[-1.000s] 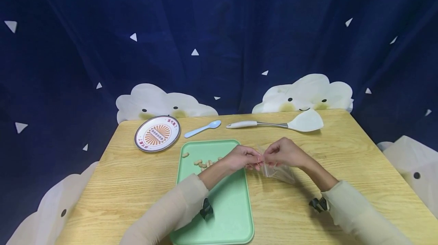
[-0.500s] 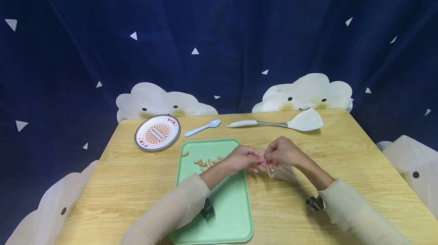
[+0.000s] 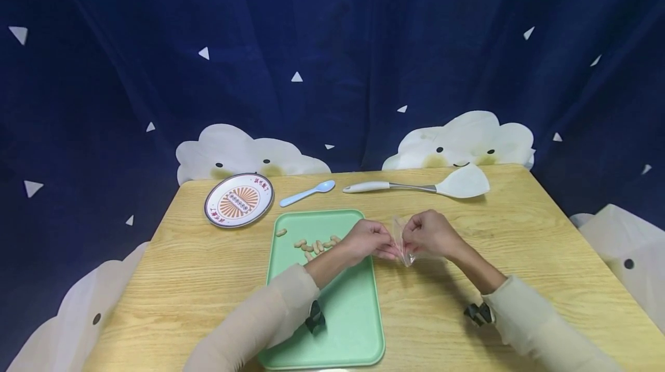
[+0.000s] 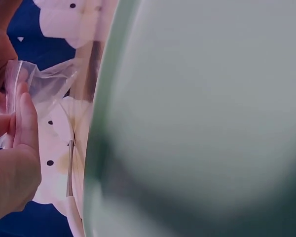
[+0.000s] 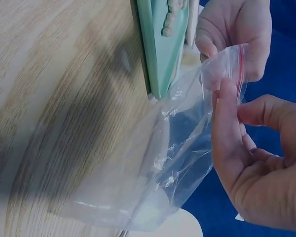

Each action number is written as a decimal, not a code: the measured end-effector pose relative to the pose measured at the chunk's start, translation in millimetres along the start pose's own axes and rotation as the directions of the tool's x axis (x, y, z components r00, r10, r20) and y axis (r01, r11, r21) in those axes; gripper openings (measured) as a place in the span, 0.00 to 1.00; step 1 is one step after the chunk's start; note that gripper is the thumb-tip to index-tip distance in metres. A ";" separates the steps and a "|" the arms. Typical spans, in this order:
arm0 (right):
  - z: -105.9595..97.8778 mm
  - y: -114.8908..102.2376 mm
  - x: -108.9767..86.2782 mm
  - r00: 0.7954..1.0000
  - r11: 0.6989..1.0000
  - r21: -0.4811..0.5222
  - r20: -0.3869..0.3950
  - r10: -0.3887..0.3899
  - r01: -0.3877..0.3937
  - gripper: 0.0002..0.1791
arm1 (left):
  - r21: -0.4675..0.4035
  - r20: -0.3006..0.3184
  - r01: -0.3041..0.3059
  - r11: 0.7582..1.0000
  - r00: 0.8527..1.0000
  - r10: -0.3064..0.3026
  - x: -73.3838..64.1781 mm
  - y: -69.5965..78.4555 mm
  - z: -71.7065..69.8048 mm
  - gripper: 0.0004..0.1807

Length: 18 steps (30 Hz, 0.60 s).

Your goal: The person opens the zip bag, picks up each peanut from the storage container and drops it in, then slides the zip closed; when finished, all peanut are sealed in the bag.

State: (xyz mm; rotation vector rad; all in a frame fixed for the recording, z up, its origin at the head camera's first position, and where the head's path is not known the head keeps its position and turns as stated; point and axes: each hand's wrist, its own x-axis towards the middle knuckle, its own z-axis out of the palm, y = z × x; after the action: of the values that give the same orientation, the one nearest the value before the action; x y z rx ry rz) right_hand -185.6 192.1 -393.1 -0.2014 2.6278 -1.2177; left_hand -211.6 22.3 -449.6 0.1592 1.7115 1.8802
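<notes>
Drawn slightly apart at the fingertips since the earlier frame, the left hand and right hand both pinch the clear bag near its mouth, above the desk, just right of the green tray. Only the right wrist view shows the red strip clearly. The right hand arches, knuckles up.

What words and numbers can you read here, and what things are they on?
Plate, upper right rim: red Chinese-looking characters, too small to read surely.
Plate, lower left rim: more red characters, also too small.
Plate, middle: a row of tiny dark marks, unreadable.
I see no writing on the clear bag, tray, spoon or spatula.
</notes>
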 end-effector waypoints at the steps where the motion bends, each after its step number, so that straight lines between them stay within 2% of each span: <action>1: 0.0 0.5 0.1 1.000 1.000 0.001 -0.007 0.009 -0.009 0.07 | -0.002 -0.006 -0.004 1.000 1.000 0.004 0.0 -0.2 0.0 0.10; 6: 2.1 2.1 1.2 0.997 1.000 0.002 -0.070 0.031 -0.031 0.06 | -0.007 -0.044 -0.030 1.000 0.999 0.029 -1.4 0.3 0.7 0.05; 8: 3.7 2.8 1.5 0.994 1.000 -0.015 -0.105 0.011 -0.013 0.07 | 0.003 -0.072 -0.044 0.999 0.996 0.044 -2.5 1.5 1.8 0.03; 10: 5.1 3.7 1.8 0.990 0.998 -0.051 -0.134 -0.043 0.036 0.08 | 0.030 -0.100 -0.056 0.998 0.993 0.059 -3.6 3.6 2.9 0.02; 14: 6.8 3.3 1.6 0.974 0.980 -0.146 -0.162 -0.161 0.138 0.07 | 0.120 -0.129 -0.104 0.987 0.984 0.119 -6.9 10.6 4.8 0.10; 18: 5.4 0.7 1.4 0.968 0.961 -0.213 -0.141 -0.209 0.177 0.05 | 0.269 -0.082 -0.173 0.947 0.976 0.202 -12.3 15.5 3.2 0.08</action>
State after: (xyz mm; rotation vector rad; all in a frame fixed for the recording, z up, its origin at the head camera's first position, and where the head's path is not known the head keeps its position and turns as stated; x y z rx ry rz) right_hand -185.5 188.3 -397.3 -0.4216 2.9323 -1.0657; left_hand -205.2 19.1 -430.9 0.3396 2.0813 1.8160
